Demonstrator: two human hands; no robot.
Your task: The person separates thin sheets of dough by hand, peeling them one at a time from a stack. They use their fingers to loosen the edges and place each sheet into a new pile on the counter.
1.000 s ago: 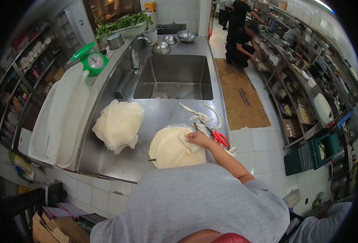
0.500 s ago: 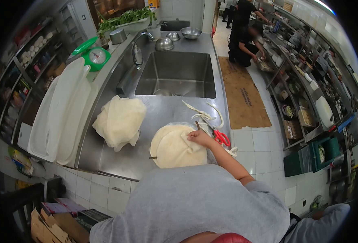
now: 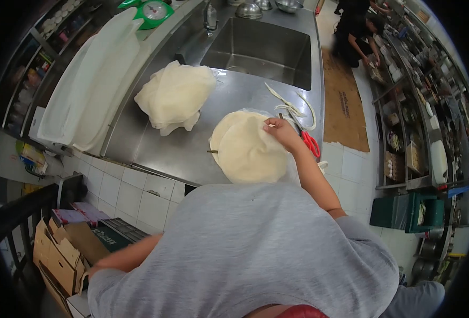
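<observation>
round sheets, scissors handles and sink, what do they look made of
Round sheets: probably thin dough, pale and matte, softly creased. Scissors handles: likely smooth plastic, given the even bright red. Sink: metal, perhaps stainless steel, judging by its grey sheen.

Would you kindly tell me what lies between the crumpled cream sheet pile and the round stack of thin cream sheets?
In the head view, only bare steel counter shows between the crumpled pile and the round stack.

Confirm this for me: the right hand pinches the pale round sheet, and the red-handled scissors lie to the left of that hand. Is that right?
Not quite: the right hand pinches the pale round sheet, but the red-handled scissors lie to the right of that hand, as the head view shows.
</observation>
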